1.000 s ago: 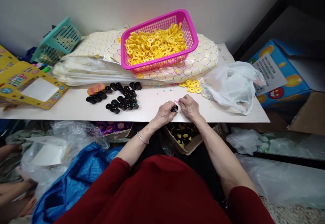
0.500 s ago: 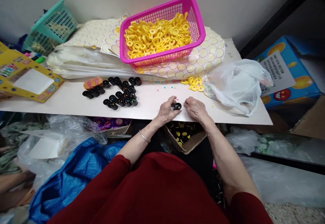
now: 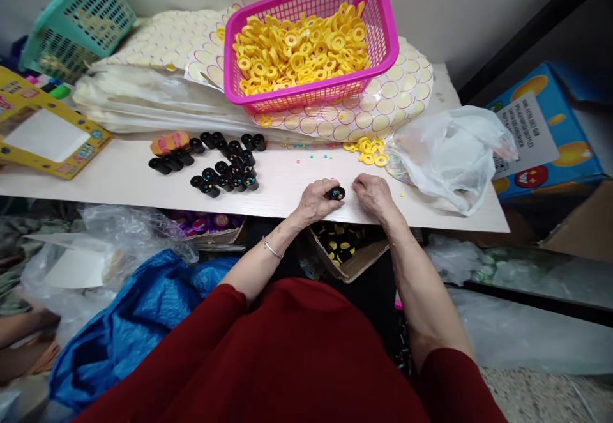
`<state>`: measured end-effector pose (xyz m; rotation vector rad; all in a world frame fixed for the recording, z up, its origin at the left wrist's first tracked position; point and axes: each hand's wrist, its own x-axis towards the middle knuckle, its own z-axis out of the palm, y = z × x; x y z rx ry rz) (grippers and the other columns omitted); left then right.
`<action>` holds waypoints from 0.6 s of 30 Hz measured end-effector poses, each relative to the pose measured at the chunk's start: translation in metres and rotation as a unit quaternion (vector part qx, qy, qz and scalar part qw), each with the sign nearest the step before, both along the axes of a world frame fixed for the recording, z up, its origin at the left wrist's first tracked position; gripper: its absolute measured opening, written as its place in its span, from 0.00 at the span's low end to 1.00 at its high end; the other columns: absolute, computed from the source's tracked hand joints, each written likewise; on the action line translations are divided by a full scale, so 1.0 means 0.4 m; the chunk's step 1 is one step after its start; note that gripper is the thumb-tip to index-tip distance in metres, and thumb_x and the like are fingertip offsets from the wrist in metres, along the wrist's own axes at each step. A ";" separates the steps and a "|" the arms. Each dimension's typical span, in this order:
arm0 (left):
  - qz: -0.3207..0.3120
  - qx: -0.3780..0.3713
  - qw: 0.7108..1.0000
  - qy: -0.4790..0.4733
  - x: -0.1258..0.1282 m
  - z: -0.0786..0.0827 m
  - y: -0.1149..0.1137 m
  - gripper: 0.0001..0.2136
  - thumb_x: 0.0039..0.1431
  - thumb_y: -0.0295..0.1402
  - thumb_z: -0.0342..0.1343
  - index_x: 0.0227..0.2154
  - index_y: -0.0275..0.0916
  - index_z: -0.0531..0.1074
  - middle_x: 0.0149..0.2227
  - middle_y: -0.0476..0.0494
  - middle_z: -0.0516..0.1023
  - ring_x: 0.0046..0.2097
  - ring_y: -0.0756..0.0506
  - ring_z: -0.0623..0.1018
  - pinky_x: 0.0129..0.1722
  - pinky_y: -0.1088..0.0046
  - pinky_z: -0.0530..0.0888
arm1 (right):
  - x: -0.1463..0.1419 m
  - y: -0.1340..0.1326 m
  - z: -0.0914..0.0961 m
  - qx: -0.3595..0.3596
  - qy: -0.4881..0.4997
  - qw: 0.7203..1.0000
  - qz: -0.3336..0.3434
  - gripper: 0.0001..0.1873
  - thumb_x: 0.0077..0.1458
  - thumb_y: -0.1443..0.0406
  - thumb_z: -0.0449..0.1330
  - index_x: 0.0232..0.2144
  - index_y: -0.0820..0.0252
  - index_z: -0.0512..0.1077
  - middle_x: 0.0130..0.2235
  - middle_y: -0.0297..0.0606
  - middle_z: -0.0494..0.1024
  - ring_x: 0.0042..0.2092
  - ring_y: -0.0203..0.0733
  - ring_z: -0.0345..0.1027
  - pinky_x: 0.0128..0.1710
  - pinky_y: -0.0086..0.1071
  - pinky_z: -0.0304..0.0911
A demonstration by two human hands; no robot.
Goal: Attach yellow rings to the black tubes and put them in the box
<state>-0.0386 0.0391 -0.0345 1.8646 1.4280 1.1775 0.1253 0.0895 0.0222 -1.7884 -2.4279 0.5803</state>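
My left hand [image 3: 317, 199] is closed around a small black cup [image 3: 338, 193], thumb on the near side. Tiny coloured pieces show inside its open top. Just right of the cup, my right hand [image 3: 374, 194] has its fingers bent and pressed together, apart from the cup; what they hold, if anything, is hidden. Several more black cups [image 3: 237, 182] stand in a group to the left, some with coloured bits inside. A few tiny coloured beads [image 3: 311, 156] lie on the white table [image 3: 282, 183] beyond my hands.
A pink basket [image 3: 311, 91] full of yellow rings [image 3: 297, 62] stands at the back. Loose yellow rings [image 3: 371, 150] lie near a white plastic bag [image 3: 450, 154]. Orange pieces [image 3: 170, 142] and a yellow box [image 3: 48, 126] are at left. Below the edge sits a carton [image 3: 352, 273].
My right hand has drawn slightly away from the black cup. The cup stays in my left hand and looks a little more tilted. The whole view has shifted slightly.
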 end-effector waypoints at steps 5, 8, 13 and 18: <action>0.011 -0.031 0.999 0.040 0.007 0.017 0.004 0.20 0.40 0.35 0.68 0.39 0.39 0.76 0.39 0.44 0.79 0.41 0.45 0.75 0.45 0.65 0.72 | 0.001 -0.037 -0.015 0.049 0.046 0.998 0.007 0.12 0.55 0.68 0.51 0.36 0.62 0.73 0.41 0.45 0.75 0.40 0.45 0.68 0.39 0.34 0.58; 0.024 -0.047 0.997 0.064 0.017 0.029 0.003 0.17 0.40 0.36 0.67 0.36 0.40 0.76 0.37 0.45 0.80 0.40 0.45 0.75 0.43 0.66 0.71 | -0.001 -0.058 -0.021 0.093 0.149 0.984 -0.008 0.10 0.56 0.69 0.50 0.34 0.60 0.71 0.38 0.42 0.73 0.39 0.43 0.66 0.40 0.33 0.60; 0.025 -0.051 0.996 0.071 0.025 0.042 -0.005 0.09 0.46 0.38 0.62 0.30 0.41 0.77 0.32 0.48 0.79 0.38 0.46 0.74 0.42 0.70 0.70 | -0.013 -0.086 -0.009 0.135 0.245 0.959 0.054 0.08 0.55 0.67 0.52 0.30 0.57 0.71 0.33 0.38 0.70 0.37 0.42 0.64 0.39 0.33 0.61; 0.014 -0.039 0.997 0.071 0.021 0.045 -0.011 0.06 0.47 0.33 0.59 0.30 0.42 0.77 0.32 0.49 0.79 0.39 0.47 0.74 0.43 0.71 0.69 | -0.025 -0.093 0.008 0.166 0.131 0.972 0.100 0.10 0.56 0.67 0.51 0.31 0.59 0.74 0.33 0.41 0.70 0.38 0.45 0.62 0.37 0.35 0.58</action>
